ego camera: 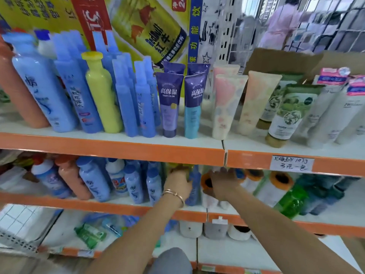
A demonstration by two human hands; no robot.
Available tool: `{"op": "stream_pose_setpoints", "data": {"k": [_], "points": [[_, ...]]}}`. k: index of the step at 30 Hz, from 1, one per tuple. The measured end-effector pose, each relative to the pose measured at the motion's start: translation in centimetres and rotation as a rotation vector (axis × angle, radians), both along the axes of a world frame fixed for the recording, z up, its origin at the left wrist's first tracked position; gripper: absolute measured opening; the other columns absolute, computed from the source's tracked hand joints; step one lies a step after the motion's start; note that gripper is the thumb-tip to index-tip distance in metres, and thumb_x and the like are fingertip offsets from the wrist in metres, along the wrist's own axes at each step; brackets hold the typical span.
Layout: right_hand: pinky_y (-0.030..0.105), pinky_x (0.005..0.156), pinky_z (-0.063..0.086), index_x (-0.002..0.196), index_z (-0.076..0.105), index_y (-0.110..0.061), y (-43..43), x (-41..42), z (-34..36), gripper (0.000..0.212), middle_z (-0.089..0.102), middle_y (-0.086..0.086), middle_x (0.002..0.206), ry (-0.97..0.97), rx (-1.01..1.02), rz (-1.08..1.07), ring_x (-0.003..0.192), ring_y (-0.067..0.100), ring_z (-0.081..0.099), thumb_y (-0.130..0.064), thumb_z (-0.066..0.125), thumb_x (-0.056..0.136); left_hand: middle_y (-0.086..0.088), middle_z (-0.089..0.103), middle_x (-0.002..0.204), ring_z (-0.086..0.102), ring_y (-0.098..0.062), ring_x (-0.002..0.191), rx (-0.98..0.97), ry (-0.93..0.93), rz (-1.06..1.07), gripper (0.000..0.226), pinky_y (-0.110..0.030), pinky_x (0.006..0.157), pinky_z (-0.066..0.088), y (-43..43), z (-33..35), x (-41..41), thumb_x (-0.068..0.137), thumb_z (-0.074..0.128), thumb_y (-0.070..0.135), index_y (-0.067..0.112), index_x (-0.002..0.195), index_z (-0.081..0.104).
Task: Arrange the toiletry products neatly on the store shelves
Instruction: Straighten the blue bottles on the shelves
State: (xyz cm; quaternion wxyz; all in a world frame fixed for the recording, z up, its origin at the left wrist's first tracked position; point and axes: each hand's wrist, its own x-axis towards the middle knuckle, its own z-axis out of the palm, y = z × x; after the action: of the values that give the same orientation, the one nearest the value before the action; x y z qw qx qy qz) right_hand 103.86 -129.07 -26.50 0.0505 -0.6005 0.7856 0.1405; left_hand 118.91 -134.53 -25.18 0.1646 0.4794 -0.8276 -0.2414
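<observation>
Orange shelf [118,205] | blue bottle [195,191]: left hand [177,183] | rolls [280,183]: right hand [223,180]

"高保湿" on purple tubes [171,103]

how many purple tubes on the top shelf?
4, mid top shelf: front-left tube, front-right tube, back-left tube, back-right tube; only the tops of the back two show. More may sit hidden behind.
</observation>
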Motion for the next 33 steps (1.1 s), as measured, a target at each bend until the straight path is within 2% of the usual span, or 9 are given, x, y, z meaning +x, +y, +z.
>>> {"op": "stream_pose_setpoints", "data": {"k": [10, 13, 15, 17, 22, 24, 26, 30, 33], "points": [[0.045, 0.102, 0.037, 0.132, 0.039, -0.017, -0.3, -1.0, 0.5, 0.064, 0.044, 0.010, 0.140, -0.045, -0.049, -0.045, 0.124, 0.036, 0.043, -0.059, 0.046, 0.084, -0.017, 0.054, 0.136, 0.049, -0.034, 0.123, 0.144, -0.238, -0.056, 0.040, -0.038, 0.106, 0.039, -1.8, 1.9, -3.8, 0.095, 0.043, 0.033, 0.005, 0.120, 0.057], [0.034, 0.077, 0.044, 0.086, 0.052, -0.018, 0.0, -0.1, 1.1, 0.027, 0.066, 0.008, 0.105, 0.008, -0.296, 0.035, 0.098, 0.029, 0.060, -0.045, 0.055, 0.083, -0.017, 0.057, 0.132, 0.051, -0.034, 0.120, 0.163, -0.209, -0.049, 0.037, -0.038, 0.103, 0.040, -1.6, 1.9, -3.8, 0.095, 0.045, 0.031, 0.004, 0.115, 0.059], [0.026, 0.055, 0.034, 0.058, 0.046, -0.022, 0.3, 0.8, 1.9, 0.032, 0.066, 0.002, 0.064, 0.044, -0.335, 0.033, 0.062, 0.023, 0.064, -0.037, 0.073, 0.062, -0.018, 0.060, 0.126, 0.054, -0.034, 0.116, 0.145, -0.152, -0.034, 0.033, -0.036, 0.100, 0.043, -1.2, 2.0, -3.5, 0.092, 0.051, 0.028, 0.002, 0.109, 0.061], [0.027, 0.055, 0.042, 0.067, 0.057, -0.021, 0.2, 1.3, 1.8, 0.023, 0.069, 0.002, 0.067, -0.051, -0.413, 0.015, 0.064, 0.026, 0.066, -0.036, 0.073, 0.058, -0.021, 0.065, 0.115, 0.059, -0.035, 0.107, 0.134, -0.071, -0.040, 0.024, -0.037, 0.093, 0.048, -0.5, 2.0, -3.1, 0.088, 0.054, 0.019, 0.000, 0.100, 0.063], [0.040, 0.099, 0.044, 0.118, 0.056, -0.012, 1.4, 3.8, 3.3, 0.039, 0.061, 0.012, 0.122, -0.502, -0.339, -0.077, 0.115, 0.031, 0.055, -0.029, 0.060, 0.084, -0.021, 0.069, 0.099, 0.062, -0.036, 0.094, 0.087, 0.045, -0.031, 0.016, -0.037, 0.075, 0.047, 2.1, 4.5, -1.0, 0.085, 0.054, 0.014, 0.002, 0.088, 0.064], [0.026, 0.092, 0.046, 0.126, 0.052, -0.007, 2.4, 4.9, 4.9, 0.043, 0.057, 0.011, 0.126, -0.696, -0.313, -0.167, 0.112, 0.024, 0.058, -0.023, 0.061, 0.087, -0.021, 0.068, 0.097, 0.060, -0.033, 0.094, 0.106, 0.071, 0.001, 0.020, -0.037, 0.075, 0.045, 3.5, 6.3, 0.3, 0.085, 0.057, 0.020, 0.001, 0.088, 0.062], [0.004, 0.066, 0.042, 0.122, 0.051, -0.004, 3.6, 5.9, 6.2, 0.033, 0.057, 0.001, 0.114, -0.824, -0.300, -0.183, 0.081, 0.003, 0.063, -0.008, 0.058, 0.090, -0.021, 0.066, 0.099, 0.058, -0.033, 0.097, 0.136, 0.106, 0.034, 0.024, -0.036, 0.078, 0.044, 4.9, 8.0, 1.9, 0.086, 0.060, 0.024, 0.001, 0.093, 0.061], [0.031, 0.066, 0.045, 0.101, 0.063, -0.009, 5.3, 8.8, 8.6, 0.022, 0.071, 0.014, 0.090, -0.695, -0.239, 0.016, 0.077, 0.019, 0.059, -0.019, 0.062, 0.081, -0.016, 0.065, 0.115, 0.057, -0.028, 0.110, 0.230, 0.128, 0.058, 0.032, -0.030, 0.089, 0.040, 7.2, 11.2, 5.7, 0.086, 0.062, 0.023, 0.005, 0.111, 0.062], [0.017, 0.055, 0.036, 0.093, 0.063, -0.021, 6.1, 11.4, 10.7, 0.020, 0.061, -0.006, 0.072, -0.753, -0.254, 0.067, 0.067, 0.011, 0.050, -0.032, 0.070, 0.079, -0.010, 0.064, 0.117, 0.059, -0.022, 0.111, 0.246, 0.182, 0.076, 0.038, -0.024, 0.095, 0.043, 7.7, 13.9, 9.2, 0.083, 0.066, 0.025, 0.008, 0.117, 0.060]]}}
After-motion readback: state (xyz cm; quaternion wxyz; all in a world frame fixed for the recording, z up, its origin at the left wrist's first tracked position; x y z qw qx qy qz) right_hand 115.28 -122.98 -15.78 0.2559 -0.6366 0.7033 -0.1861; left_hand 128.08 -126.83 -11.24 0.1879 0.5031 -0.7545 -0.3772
